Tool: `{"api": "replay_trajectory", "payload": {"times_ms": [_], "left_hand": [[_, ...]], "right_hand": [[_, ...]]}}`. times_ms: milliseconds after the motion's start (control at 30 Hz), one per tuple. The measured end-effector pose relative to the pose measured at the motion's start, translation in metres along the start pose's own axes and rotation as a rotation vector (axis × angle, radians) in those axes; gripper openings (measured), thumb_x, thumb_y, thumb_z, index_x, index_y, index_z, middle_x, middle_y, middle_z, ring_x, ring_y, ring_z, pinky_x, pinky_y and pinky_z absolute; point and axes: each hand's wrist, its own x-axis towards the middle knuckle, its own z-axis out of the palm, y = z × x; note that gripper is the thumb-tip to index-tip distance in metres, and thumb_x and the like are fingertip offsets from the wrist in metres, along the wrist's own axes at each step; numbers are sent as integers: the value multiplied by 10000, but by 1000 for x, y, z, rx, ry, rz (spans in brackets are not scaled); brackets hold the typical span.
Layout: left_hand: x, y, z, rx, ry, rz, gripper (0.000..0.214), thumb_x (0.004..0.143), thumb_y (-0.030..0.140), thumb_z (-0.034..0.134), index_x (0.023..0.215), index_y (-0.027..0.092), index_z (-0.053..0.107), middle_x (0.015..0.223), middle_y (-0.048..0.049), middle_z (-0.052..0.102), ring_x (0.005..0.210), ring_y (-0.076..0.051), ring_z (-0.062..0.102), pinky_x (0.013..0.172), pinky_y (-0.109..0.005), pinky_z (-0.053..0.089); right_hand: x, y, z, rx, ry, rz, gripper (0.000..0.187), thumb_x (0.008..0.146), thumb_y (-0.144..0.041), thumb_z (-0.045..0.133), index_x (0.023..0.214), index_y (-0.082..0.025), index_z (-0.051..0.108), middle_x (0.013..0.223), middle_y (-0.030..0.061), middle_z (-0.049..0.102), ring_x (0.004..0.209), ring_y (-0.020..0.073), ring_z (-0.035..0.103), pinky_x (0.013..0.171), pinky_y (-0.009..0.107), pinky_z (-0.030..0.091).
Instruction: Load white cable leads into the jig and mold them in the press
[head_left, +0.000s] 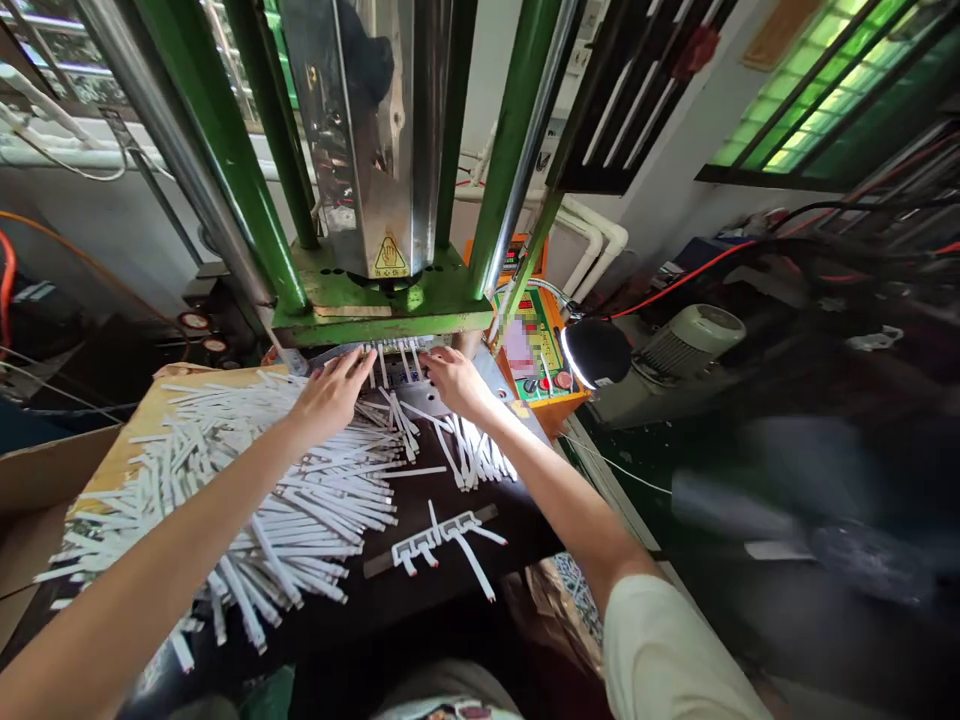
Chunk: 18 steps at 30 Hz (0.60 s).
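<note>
Several white flat strips (383, 366) lie side by side in the metal mould (431, 398) under the press. At the mould's left side, my left hand (334, 388) closes its fingertips on the outermost strip. My right hand (457, 380) reaches to the mould's right side with bent fingers drawn together; what is between them is hidden. A big heap of white strips (300, 500) spreads beneath my left forearm. Another bunch of strips (476, 455) lies below my right wrist. Nearer me rests a joined white moulded piece (439, 540) with strips sticking out.
The green press plate (390, 300) hangs just above my hands between green columns (517, 140). An orange control box (536, 350) and a lamp (596, 352) stand to the right. A blurred fan (862, 560) is at far right, and a filled bag (570, 600) sits below the table.
</note>
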Motion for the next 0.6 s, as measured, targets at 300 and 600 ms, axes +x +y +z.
{"api": "replay_trajectory", "payload": {"times_ms": [300,600], "left_hand": [[-248,94,9,-3,331,94,557,959,357,569,1493,261,441,1175,-62,723,1143,-186,620,1233,-371,240],[-267,69,24,427,173,210,446,922,176,576,1363,241,601,1430,-25,574,1526,-191,204,1298,-401,67]], "right_hand": [[-254,28,4,187,179,-68,333,904,-361,655,1203,-214,649,1251,135,624,1216,279,581,1014,461,524],[-279,19,21,-180,44,-24,685,861,10,415,1487,-268,439,1414,125,564,1324,263,533,1151,523,408]]}}
